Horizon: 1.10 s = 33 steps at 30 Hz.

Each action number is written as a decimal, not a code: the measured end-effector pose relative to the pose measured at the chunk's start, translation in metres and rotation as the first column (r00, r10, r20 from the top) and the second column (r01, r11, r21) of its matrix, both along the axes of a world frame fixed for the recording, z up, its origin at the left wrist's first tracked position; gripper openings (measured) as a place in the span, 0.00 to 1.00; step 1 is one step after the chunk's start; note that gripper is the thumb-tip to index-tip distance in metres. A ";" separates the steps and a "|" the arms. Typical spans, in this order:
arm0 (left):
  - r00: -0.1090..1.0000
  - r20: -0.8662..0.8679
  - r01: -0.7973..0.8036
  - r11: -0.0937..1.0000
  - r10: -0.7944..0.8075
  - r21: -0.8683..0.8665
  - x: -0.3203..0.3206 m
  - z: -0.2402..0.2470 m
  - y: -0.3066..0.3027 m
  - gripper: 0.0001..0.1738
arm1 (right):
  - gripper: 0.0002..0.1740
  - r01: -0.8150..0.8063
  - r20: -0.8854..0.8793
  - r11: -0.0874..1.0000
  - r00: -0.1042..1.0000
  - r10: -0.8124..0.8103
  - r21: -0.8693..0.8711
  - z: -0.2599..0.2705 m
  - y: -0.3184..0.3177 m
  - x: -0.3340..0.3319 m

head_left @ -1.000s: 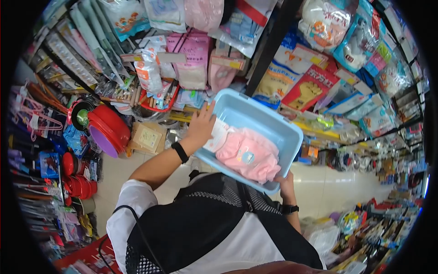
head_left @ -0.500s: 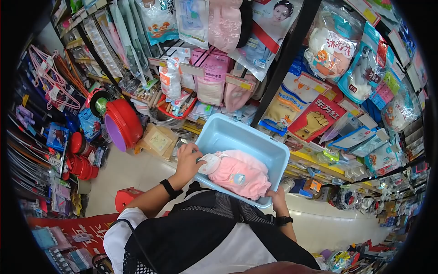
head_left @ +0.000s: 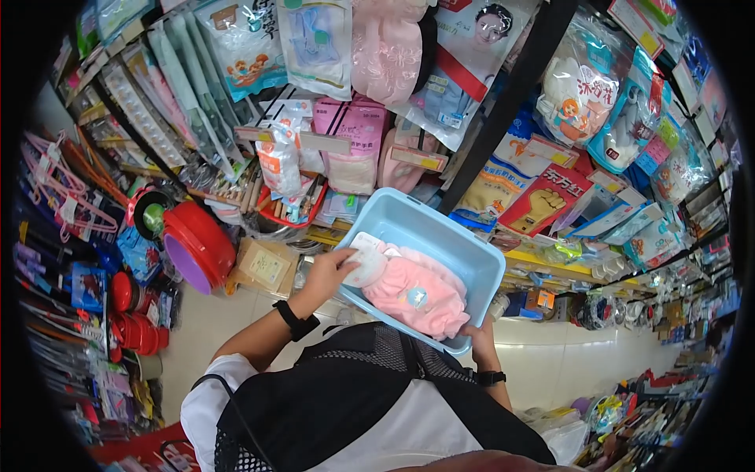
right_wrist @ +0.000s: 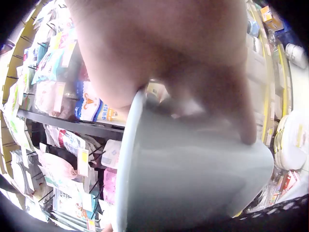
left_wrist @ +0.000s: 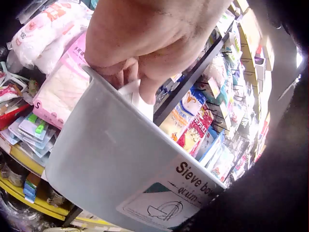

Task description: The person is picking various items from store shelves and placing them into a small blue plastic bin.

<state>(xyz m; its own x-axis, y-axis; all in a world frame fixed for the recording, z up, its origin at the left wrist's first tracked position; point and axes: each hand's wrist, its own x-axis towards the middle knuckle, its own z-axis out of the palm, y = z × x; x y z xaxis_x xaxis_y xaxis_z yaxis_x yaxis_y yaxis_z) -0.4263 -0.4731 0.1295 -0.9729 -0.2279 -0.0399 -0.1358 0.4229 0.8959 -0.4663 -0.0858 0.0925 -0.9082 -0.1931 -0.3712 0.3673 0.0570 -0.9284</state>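
A light blue plastic tub is held in front of the torso, with a folded pink fabric item lying in it. At the tub's left end the left hand pinches the white card attached to the pink item. In the left wrist view that hand reaches over the rim, its fingertips on the white card. The right hand grips the tub's near right corner. In the right wrist view the right hand wraps over the rim, fingers along the tub's outer wall.
Shelves with hanging packages stand just beyond the tub. Red basins and a cardboard piece are at the left. Pale floor tiles show on the right, with more goods at lower right.
The left hand has moved from the tub's rim onto the white card, which now sits raised. The view has shifted, and the tub stays in the right hand.
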 end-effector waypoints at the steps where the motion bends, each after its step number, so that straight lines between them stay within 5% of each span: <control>1: 1.000 -0.003 0.018 1.000 -0.018 0.004 -0.002 -0.004 -0.004 0.18 | 0.25 0.018 -0.003 1.000 1.000 -0.018 0.004 -0.001 -0.006 0.003; 3: 0.952 -0.176 0.213 0.956 -0.250 -0.202 -0.003 -0.016 -0.011 0.21 | 0.24 0.032 0.077 0.999 0.996 -0.034 0.022 -0.004 -0.016 0.010; 7: 0.937 -0.177 0.273 0.948 -0.301 -0.166 -0.022 -0.024 -0.036 0.21 | 0.25 0.119 0.070 0.991 0.990 -0.124 0.068 -0.012 -0.043 0.021; 10: 0.983 0.007 0.184 0.979 -0.185 0.091 -0.043 -0.022 -0.057 0.15 | 0.24 0.170 0.093 0.982 0.980 -0.178 0.088 -0.014 -0.056 0.032; 11: 0.985 0.043 0.145 0.939 -0.166 0.311 -0.051 -0.028 -0.065 0.12 | 0.23 0.180 0.104 0.977 0.976 -0.192 0.110 -0.012 -0.060 0.036; 13: 0.986 0.118 0.009 0.738 -0.120 0.675 -0.069 -0.022 -0.072 0.09 | 0.23 0.215 0.120 0.966 0.965 -0.232 0.142 -0.010 -0.067 0.044; 14: 0.983 0.119 0.024 0.735 -0.142 0.678 -0.079 -0.016 -0.073 0.09 | 0.23 0.236 0.120 0.961 0.960 -0.254 0.146 -0.009 -0.071 0.049; 16: 0.992 0.125 -0.106 0.402 -0.020 0.910 -0.099 -0.003 -0.074 0.10 | 0.24 0.334 0.103 0.933 0.932 -0.348 0.132 -0.007 -0.077 0.060; 17: 0.996 0.070 -0.051 0.292 -0.053 0.955 -0.112 0.004 -0.077 0.11 | 0.24 0.357 0.102 0.924 0.923 -0.371 0.136 -0.006 -0.079 0.066; 21: 0.984 -0.063 0.085 0.130 -0.167 0.988 -0.159 0.022 -0.068 0.11 | 0.24 0.453 0.127 0.877 0.872 -0.473 0.158 0.001 -0.083 0.083; 23: 0.944 -0.244 0.238 -0.053 -0.223 0.970 -0.181 0.017 -0.056 0.11 | 0.24 0.486 0.137 0.857 0.850 -0.509 0.171 0.007 -0.084 0.090; 27: 0.914 -0.376 0.360 -0.122 -0.152 0.925 -0.184 0.064 -0.056 0.09 | 0.24 0.511 0.114 0.829 0.832 -0.544 0.228 0.010 -0.080 0.099; 29: 0.776 -0.598 0.631 0.229 -0.201 0.742 -0.172 0.098 -0.088 0.07 | 0.24 0.505 0.114 0.831 0.835 -0.539 0.232 0.007 -0.077 0.100; 31: 0.701 -0.699 0.648 0.531 -0.137 0.546 -0.156 0.130 -0.105 0.06 | 0.25 0.518 0.143 0.830 0.823 -0.549 0.205 0.008 -0.074 0.100; 32: 0.701 -0.701 0.647 0.534 -0.135 0.544 -0.150 0.139 -0.112 0.06 | 0.25 0.515 0.142 0.832 0.826 -0.546 0.204 0.005 -0.070 0.102; 33: 0.665 -0.728 0.597 0.703 -0.165 0.386 -0.144 0.146 -0.117 0.06 | 0.25 0.531 0.145 0.824 0.816 -0.560 0.195 0.004 -0.067 0.103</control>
<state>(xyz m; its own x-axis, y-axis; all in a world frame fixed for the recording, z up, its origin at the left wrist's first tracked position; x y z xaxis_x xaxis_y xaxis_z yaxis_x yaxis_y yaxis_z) -0.5700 -0.5900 0.2760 -0.8013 0.0284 0.5976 0.5635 -0.3000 0.7698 -0.3628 -0.1525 0.0966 -0.7586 0.3797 -0.5295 0.5421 -0.0830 -0.8362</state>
